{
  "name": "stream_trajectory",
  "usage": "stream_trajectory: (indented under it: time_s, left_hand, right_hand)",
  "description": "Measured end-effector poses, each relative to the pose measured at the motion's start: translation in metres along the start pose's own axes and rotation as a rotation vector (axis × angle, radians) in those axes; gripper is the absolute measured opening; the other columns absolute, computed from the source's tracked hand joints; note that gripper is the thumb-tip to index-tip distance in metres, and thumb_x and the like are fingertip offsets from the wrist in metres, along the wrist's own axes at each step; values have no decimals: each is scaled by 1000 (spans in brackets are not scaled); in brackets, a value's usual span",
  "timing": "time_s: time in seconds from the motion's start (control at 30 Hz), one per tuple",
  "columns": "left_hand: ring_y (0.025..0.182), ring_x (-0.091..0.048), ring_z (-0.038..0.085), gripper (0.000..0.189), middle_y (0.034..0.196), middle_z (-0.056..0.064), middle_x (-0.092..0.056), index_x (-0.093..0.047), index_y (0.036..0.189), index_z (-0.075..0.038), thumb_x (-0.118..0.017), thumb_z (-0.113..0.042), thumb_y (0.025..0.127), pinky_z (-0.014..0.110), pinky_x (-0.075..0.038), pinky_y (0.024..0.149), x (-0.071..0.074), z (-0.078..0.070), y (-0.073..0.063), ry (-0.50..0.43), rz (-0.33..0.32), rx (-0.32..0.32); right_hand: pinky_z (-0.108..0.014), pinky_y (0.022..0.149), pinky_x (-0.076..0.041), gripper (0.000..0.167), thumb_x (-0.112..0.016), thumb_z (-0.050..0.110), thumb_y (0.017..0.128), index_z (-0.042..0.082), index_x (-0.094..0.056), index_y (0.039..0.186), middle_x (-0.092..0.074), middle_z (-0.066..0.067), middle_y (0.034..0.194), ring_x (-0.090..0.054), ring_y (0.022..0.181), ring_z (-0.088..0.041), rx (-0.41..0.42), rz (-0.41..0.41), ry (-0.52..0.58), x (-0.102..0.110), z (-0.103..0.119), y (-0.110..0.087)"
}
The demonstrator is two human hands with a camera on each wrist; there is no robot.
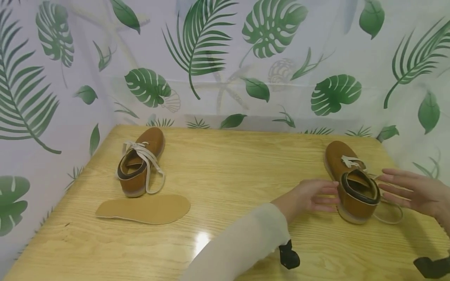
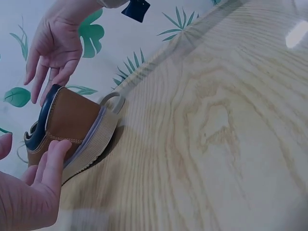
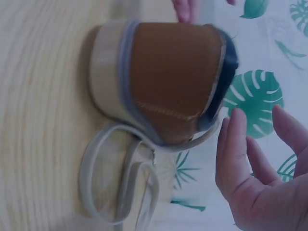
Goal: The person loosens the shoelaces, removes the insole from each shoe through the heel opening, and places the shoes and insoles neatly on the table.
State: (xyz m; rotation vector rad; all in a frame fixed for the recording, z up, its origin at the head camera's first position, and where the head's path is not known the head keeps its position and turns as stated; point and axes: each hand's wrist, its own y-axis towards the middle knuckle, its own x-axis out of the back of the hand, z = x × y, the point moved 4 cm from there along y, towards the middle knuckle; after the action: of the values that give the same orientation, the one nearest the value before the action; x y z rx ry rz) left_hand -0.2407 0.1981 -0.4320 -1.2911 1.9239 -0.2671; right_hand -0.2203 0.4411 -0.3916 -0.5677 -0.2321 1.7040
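On the right of the table stands a brown shoe (image 1: 358,207) with a dark collar, its heel toward me and its pale lace (image 3: 86,178) trailing beside it. My left hand (image 1: 314,196) is at the shoe's left side, fingers straight; in the left wrist view the fingertips (image 2: 58,149) meet or nearly meet the brown upper. To the shoe's right, my right hand (image 1: 415,191) has its fingers extended near the collar. A gap shows between the right hand (image 3: 262,178) and the shoe in the right wrist view. Neither hand grips anything.
A second brown shoe (image 1: 133,183) with loose white laces stands at the left. Just in front of it lies a flat tan insole (image 1: 144,209). Leaf-patterned cloth (image 1: 218,89) hangs behind the wooden table (image 1: 225,171) and along its sides.
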Motion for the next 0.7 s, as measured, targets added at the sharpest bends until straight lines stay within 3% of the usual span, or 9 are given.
stream_trajectory:
  time_s: [0.1,0.3,0.37,0.47,0.7]
  left_hand:
    - [99,-65,37,10,101,15,-69,-69,95,-10,-70,-13,85,56,-51,91,3,-5,-4,-19,11,34]
    - [97,-66,36,12,96,16,-69,-70,98,-11,-69,-14,87,54,-51,92,17,-17,-12,-8,42,42]
    - [99,-66,36,14,98,17,-68,-71,101,-11,-68,-14,87,53,-51,93,25,-20,-14,11,68,43]
    - [101,-65,37,16,100,19,-67,-70,104,-11,-67,-14,88,52,-51,92,38,-22,-15,42,78,47]
    - [103,-64,37,21,104,21,-67,-67,109,-9,-66,-13,89,52,-52,91,66,-29,-21,67,71,54]
  right_hand:
    - [-30,82,-58,37,-37,12,103,28,-71,100,-69,9,101,-67,92,-12,-8,82,21,-8,6,-3]
    - [-33,96,-52,46,-24,12,105,23,-68,115,-66,0,117,-63,109,-18,-80,391,144,-38,11,-5]
    - [-33,98,-50,48,-22,12,106,23,-66,118,-65,-1,120,-61,112,-18,-91,446,139,-47,11,-5]
    - [-34,101,-48,49,-20,11,106,25,-65,121,-64,-2,123,-59,115,-17,-111,479,123,-55,11,-5]
    - [-34,99,-50,43,-27,15,105,27,-67,118,-65,2,120,-61,112,-16,-136,386,52,-68,12,-1]
